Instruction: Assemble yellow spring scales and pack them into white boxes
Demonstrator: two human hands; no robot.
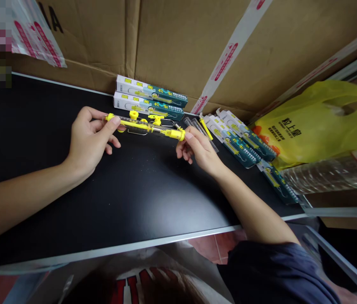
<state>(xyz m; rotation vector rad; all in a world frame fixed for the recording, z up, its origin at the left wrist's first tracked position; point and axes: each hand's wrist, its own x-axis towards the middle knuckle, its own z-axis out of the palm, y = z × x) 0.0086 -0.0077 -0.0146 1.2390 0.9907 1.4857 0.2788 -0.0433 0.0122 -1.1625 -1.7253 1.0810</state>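
- A black tabletop [127,202] with a pale near edge fills the foreground, with small light specks scattered near its middle; reddish floor tiles [208,247] show below that edge.
- A dark sleeve [273,270] covers the upper part of the right arm at the bottom right.
- The left hand [86,137] grips one end of a clear tube [143,125], thumb pressed on the near side and index finger behind; its remaining fingers curl loosely beneath.
- The right hand [201,150] pinches the other end, thumb and forefinger clamped on the yellow collar [180,134], the other fingers bent below.
- The clear tube is held between the two hands, over the tabletop, nearly level and slightly lower at the right; yellow parts show inside it.
- Just behind it show small yellow pieces [156,120] and bent metal wire; whether they touch the tube, I cannot tell.
- Beyond the right hand lie loose tubes [192,123] and a yellow rod [206,128].
- Further right, printed boxes [229,137] lie slanted beside a yellow plastic bag [324,122], which has orange shapes showing through.
- Behind the left hand and tube, two boxes [149,105] lie side by side.
- At the back stands brown cardboard [178,46], crossed by white tape [224,63] with red print.
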